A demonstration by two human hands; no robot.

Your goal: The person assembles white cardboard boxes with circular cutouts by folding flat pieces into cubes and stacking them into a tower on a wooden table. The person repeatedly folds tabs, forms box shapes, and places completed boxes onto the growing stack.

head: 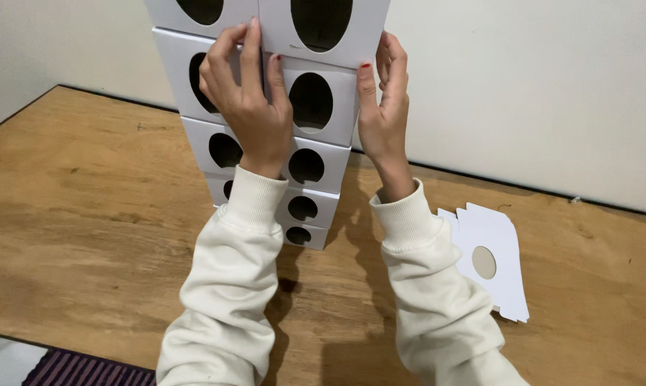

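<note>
Several white cardboard boxes with oval cut-out windows stand stacked in two columns against the wall, forming a tower (321, 150). The top right box (323, 28) sits slightly askew at the upper edge of the view. My left hand (248, 100) lies flat on the front of the stack, with its fingertips touching the lower left edge of that top box. My right hand (383, 107) presses against the right side of the top box and the one under it. Both arms wear cream sleeves.
A wooden table (87, 214) carries the stack. A small pile of flat, unfolded white box blanks (491, 261) with a round hole lies at the right. A pale wall rises behind. A dark ribbed mat (80, 368) shows at the lower left.
</note>
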